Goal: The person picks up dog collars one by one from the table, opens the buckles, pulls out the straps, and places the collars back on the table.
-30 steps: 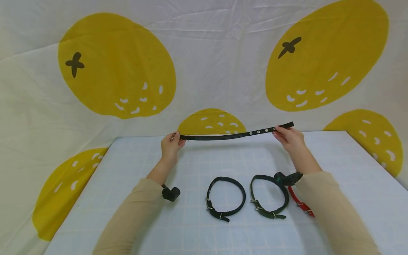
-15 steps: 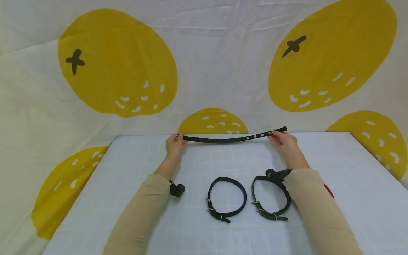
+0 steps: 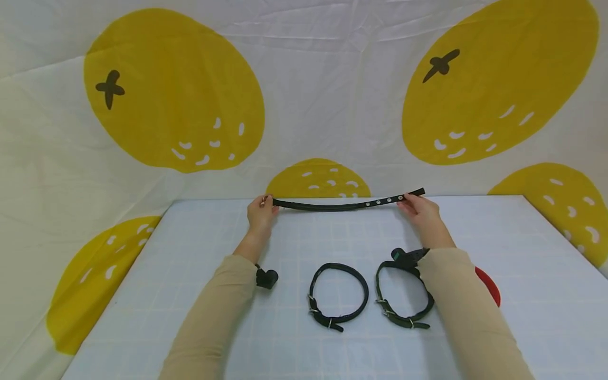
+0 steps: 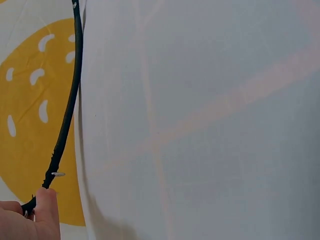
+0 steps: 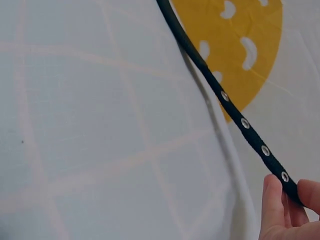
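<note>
A black buckle collar (image 3: 328, 207) stretches between my hands, raised at the far edge of the table and sagging slightly in the middle. My left hand (image 3: 259, 217) pinches its buckle end; a metal loop shows just past the thumb in the left wrist view. With thumb and fingers, my right hand (image 3: 424, 214) pinches the other end (image 5: 292, 192) near the last of several metal eyelets (image 5: 265, 150). The tip sticks out beyond the right fingers. On the table lie a closed black collar (image 3: 324, 320) and a dark green collar (image 3: 395, 318).
A red collar (image 3: 492, 286) is mostly hidden under my right sleeve (image 3: 467, 301). Black wrist cameras (image 3: 267, 278) hang at both wrists, the right one overlapping the green collar. A white cloth (image 3: 332, 105) with yellow fruit shapes hangs behind the pale checked table (image 3: 190, 237).
My hands have come slightly closer together, the right one shifting left, and the held collar sags a little more. My right sleeve moved left, covering the red collar's buckle and baring its far curve.
</note>
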Motion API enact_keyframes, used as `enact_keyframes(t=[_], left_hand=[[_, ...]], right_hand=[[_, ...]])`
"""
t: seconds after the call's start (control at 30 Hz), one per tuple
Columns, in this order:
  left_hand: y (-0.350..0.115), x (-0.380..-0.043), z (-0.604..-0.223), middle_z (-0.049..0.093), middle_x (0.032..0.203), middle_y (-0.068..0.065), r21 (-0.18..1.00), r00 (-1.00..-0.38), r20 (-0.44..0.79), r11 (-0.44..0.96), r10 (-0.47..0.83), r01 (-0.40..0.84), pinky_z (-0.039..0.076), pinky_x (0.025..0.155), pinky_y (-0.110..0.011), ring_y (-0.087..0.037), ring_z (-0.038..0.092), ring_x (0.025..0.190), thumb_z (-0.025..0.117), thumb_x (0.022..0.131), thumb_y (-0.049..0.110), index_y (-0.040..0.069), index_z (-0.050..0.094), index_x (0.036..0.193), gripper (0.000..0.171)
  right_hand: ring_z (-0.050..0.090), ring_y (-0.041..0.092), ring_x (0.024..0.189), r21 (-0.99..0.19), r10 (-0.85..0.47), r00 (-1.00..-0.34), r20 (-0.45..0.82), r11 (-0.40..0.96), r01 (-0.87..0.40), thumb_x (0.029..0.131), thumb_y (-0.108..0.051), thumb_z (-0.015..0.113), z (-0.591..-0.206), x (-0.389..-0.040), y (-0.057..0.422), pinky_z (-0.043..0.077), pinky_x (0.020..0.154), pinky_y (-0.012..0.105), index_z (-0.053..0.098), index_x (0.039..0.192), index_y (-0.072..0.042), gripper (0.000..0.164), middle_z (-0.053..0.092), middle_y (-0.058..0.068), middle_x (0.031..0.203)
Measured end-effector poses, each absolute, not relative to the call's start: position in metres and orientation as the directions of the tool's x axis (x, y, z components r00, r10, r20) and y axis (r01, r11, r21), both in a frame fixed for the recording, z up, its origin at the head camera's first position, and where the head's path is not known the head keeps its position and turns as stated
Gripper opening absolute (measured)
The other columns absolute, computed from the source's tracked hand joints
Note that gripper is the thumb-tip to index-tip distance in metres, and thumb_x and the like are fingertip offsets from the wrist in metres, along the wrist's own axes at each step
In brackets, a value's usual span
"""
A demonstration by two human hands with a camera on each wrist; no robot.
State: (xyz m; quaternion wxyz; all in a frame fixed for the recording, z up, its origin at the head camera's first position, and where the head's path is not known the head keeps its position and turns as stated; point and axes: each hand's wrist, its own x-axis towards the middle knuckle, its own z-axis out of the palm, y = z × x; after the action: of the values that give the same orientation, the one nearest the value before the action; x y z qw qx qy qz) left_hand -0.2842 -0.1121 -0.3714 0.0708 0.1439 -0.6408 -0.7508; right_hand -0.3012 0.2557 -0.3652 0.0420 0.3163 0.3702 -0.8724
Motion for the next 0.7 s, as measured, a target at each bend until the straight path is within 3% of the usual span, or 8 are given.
enact_keyframes(t=[0.17, 0.27, 0.4, 0.53, 0.7], left_hand=[[-0.122, -0.31, -0.401, 0.058, 0.106, -0.017, 0.983, -0.932, -0.061, -0.186, -0.357, 0.007, 0.053, 0.08, -0.03, -0.02, 0.061, 0.076, 0.056, 0.092, 0.003, -0.005, 0.058, 0.118, 0.027], [-0.127, -0.314, -0.406, 0.06, 0.099, -0.018, 0.98, -0.929, -0.041, -0.197, -0.368, 0.034, 0.054, 0.076, -0.028, -0.017, 0.059, 0.072, 0.058, 0.09, 0.001, -0.006, 0.06, 0.115, 0.025], [-0.127, -0.301, -0.391, 0.057, 0.103, -0.021, 0.988, -0.927, -0.076, -0.152, -0.368, -0.021, 0.051, 0.084, -0.03, -0.016, 0.055, 0.075, 0.053, 0.092, -0.001, -0.008, 0.055, 0.122, 0.03], [-0.128, -0.293, -0.382, 0.054, 0.109, -0.022, 0.986, -0.938, -0.101, -0.162, -0.331, -0.049, 0.05, 0.087, -0.028, -0.016, 0.055, 0.08, 0.05, 0.093, -0.001, -0.01, 0.05, 0.127, 0.035], [-0.132, -0.287, -0.379, 0.056, 0.113, -0.026, 0.995, -0.941, -0.088, -0.068, -0.326, -0.07, 0.048, 0.071, -0.014, -0.015, 0.055, 0.078, 0.051, 0.093, 0.002, -0.007, 0.051, 0.127, 0.035]], right_hand=[[0.065, 0.016, 0.077, -0.58, 0.204, -0.75, -0.629, -0.766, 0.278, 0.086, 0.003, 0.06, -0.366, -0.302, 0.256, 0.052, 0.079, 0.025, 0.058, 0.106, -0.008, 0.023, 0.062, 0.011, 0.066], [0.064, 0.016, 0.075, -0.588, 0.217, -0.751, -0.624, -0.763, 0.268, 0.085, 0.004, 0.062, -0.366, -0.302, 0.259, 0.052, 0.078, 0.025, 0.06, 0.1, -0.006, 0.019, 0.062, 0.01, 0.066], [0.062, 0.016, 0.065, -0.617, 0.229, -0.757, -0.611, -0.738, 0.274, 0.082, 0.006, 0.063, -0.365, -0.302, 0.262, 0.054, 0.072, 0.025, 0.06, 0.084, -0.004, 0.011, 0.062, 0.009, 0.064], [0.062, 0.015, 0.061, -0.647, 0.267, -0.745, -0.611, -0.711, 0.276, 0.079, 0.007, 0.067, -0.36, -0.302, 0.265, 0.055, 0.067, 0.024, 0.058, 0.084, -0.005, 0.016, 0.061, 0.006, 0.062], [0.063, 0.014, 0.065, -0.7, 0.318, -0.75, -0.581, -0.665, 0.261, 0.074, 0.009, 0.071, -0.352, -0.299, 0.27, 0.055, 0.066, 0.024, 0.062, 0.09, -0.007, 0.024, 0.062, 0.004, 0.061]])
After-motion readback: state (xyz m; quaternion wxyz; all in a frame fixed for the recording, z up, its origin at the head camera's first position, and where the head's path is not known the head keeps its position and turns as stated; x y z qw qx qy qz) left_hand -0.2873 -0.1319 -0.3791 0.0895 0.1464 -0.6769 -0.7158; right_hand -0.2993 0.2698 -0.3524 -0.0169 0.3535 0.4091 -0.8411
